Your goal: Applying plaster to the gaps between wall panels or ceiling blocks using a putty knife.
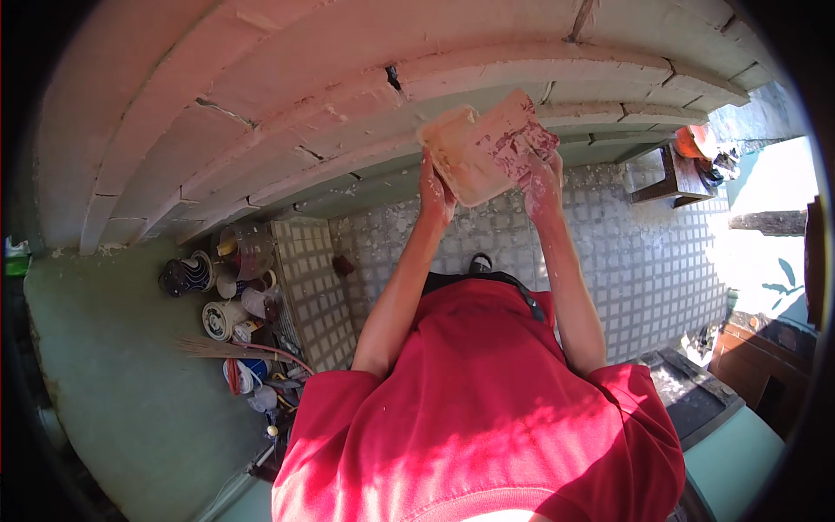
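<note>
My left hand (436,190) grips the left side of a shallow, pale, rounded square tub (459,157) in front of the wall. Whitish paste is smeared over its inside. In my right hand (543,187) is a flat reddish sheet-like piece (515,135), blotched with dried whitish material. It leans over the tub's right part, and its exact kind is unclear. Pale smears coat the fingers of my right hand. Just beyond both hands rises a wall of stepped block courses (348,109), with open gaps at several joints.
Buckets and jars (222,320) crowd the left side by a broom (217,349) and a tiled ledge (315,291). A wooden stool (677,178) stands at the far right with an orange basin (693,142) near it. Spatters dot the tiled floor (600,244).
</note>
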A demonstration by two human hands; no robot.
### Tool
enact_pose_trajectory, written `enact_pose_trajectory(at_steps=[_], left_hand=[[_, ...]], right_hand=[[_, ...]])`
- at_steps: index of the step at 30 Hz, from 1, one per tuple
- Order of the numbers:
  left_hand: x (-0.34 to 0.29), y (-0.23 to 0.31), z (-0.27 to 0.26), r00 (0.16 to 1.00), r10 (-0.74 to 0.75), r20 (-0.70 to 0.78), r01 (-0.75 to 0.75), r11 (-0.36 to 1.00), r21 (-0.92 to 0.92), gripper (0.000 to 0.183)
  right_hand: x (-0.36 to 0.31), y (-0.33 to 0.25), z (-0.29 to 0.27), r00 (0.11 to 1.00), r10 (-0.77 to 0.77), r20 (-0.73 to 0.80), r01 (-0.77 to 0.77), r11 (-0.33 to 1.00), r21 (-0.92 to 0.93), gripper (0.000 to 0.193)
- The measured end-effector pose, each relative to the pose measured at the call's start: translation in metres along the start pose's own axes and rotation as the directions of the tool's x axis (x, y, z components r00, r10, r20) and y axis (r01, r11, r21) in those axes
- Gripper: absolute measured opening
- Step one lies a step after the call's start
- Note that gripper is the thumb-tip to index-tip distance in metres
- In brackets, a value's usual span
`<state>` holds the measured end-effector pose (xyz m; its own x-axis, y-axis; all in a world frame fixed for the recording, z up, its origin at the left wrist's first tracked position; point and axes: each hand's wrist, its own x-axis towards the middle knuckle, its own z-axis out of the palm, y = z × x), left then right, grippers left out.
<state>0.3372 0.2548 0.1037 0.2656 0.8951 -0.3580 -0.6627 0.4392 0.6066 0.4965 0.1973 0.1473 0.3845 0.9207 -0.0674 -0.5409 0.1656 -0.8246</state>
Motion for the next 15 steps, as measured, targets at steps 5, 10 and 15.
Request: enact_pose_trajectory(at_steps=[5,10,15], left_hand=[[0.006,-0.007,-0.009,0.996,0.089,0.004,-0.089,0.996,-0.019,0.060],[0.001,-0.001,-0.016,0.993,0.116,-0.024,-0.117,0.993,-0.020,0.058],[-0.003,0.009,-0.040,0.988,0.152,-0.033,-0.153,0.987,-0.042,0.059]], right_hand=[[0.035,0.029,0.011,0.996,-0.062,-0.061,0.076,0.963,0.258,0.030],[0.055,0.049,0.035,0.995,-0.075,-0.071,0.092,0.955,0.281,0.029],[0.045,0.054,0.080,0.979,0.011,-0.203,0.070,0.921,0.383,0.022]])
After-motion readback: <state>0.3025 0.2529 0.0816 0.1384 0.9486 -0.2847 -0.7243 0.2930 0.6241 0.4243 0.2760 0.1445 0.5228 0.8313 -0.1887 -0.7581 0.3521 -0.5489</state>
